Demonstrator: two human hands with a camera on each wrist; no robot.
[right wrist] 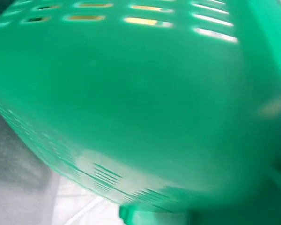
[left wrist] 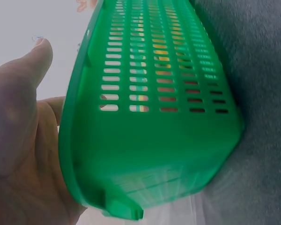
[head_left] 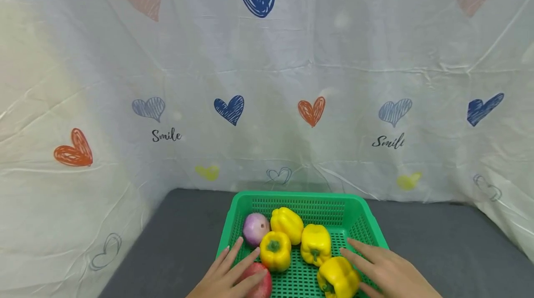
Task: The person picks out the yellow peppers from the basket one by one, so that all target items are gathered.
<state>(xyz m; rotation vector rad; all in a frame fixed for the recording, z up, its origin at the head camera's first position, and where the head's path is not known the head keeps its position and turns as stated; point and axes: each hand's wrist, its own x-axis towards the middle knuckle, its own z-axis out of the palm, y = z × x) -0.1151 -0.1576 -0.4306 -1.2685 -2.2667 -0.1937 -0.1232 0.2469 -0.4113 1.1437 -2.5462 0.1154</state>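
A green plastic basket holds several yellow bell peppers, a round pale-purple vegetable that looks like an onion, and a round red fruit. Over the basket's left side is my left hand, fingers spread and partly covering the red fruit; contact with it cannot be told. In the left wrist view that hand's palm faces the basket's rim. My right hand reaches over the right side, its fingers loosely extended beside the nearest pepper. The basket's wall fills most of the right wrist view.
The basket stands on a dark grey table surface. Behind and to the left hangs a white curtain printed with hearts and the word "Smile".
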